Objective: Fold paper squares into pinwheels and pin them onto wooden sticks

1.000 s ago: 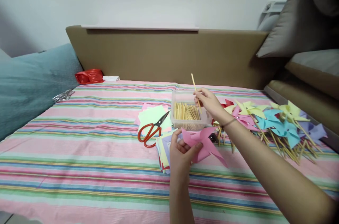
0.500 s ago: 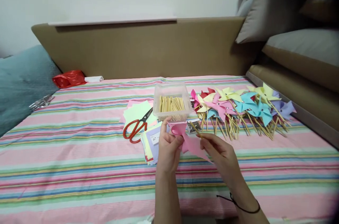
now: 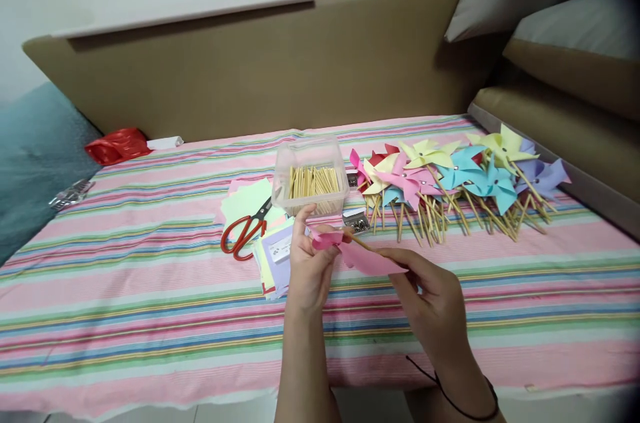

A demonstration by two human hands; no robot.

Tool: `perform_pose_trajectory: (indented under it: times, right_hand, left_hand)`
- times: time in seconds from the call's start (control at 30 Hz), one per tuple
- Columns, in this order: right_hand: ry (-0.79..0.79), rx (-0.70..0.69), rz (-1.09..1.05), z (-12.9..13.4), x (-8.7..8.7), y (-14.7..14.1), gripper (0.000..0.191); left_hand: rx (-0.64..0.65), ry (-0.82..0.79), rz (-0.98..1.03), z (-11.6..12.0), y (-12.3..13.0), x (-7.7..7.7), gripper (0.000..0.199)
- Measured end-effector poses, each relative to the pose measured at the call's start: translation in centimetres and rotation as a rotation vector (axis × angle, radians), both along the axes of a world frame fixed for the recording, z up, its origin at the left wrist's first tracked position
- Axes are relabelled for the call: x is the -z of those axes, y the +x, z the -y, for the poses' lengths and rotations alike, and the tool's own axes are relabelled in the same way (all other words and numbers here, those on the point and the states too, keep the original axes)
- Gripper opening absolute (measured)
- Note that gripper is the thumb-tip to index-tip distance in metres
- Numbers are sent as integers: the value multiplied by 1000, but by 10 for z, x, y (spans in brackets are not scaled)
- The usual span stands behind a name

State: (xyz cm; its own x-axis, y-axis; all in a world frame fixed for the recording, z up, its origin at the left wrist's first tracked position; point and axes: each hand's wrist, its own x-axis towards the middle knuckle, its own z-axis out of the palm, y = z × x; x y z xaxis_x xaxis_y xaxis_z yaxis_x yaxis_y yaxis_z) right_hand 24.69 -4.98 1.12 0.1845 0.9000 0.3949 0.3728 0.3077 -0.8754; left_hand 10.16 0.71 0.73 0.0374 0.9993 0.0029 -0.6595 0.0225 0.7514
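Observation:
My left hand (image 3: 310, 270) pinches a pink paper pinwheel (image 3: 370, 262) near its middle, with the forefinger raised behind it. Between the fingers of my right hand (image 3: 433, 296) is a thin wooden stick (image 3: 361, 243), its far end up against the back of the pinwheel. Whether the two are joined cannot be seen, because the paper hides that end. Just beyond my hands stands a clear plastic box (image 3: 311, 206) with many wooden sticks (image 3: 315, 182) in it. A small open box of metal fasteners (image 3: 356, 222) lies behind the pinwheel.
Finished pinwheels (image 3: 460, 170) are heaped on the right. Scissors with red handles (image 3: 245, 236) rest on coloured paper sheets (image 3: 275, 270) at the left. A red plastic bag (image 3: 119, 146) lies farther back on the striped cloth (image 3: 150, 263). Cushions (image 3: 575, 30) border the right side.
My right hand has brought the stick leftward, its tip now at the pinwheel's back. The pinwheel has tilted flatter. The head view has dipped and turned slightly.

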Motion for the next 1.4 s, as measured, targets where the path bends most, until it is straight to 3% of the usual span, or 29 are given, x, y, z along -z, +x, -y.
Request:
perform_pose_trajectory:
  times: [0.17, 0.53, 0.97, 1.4]
  right_hand:
    - [31, -6, 39, 2, -3, 1, 19]
    - [55, -53, 67, 4, -6, 1, 24]
    - [126, -27, 79, 4, -15, 0, 29]
    - [105, -70, 28, 5, -15, -1, 30]
  left_hand:
    - [-54, 6, -50, 1, -1, -3, 82]
    - [-31, 7, -61, 2, 2, -3, 83]
    - [20, 52, 77, 4, 1, -4, 94]
    - [-38, 28, 67, 8, 6, -17, 96]
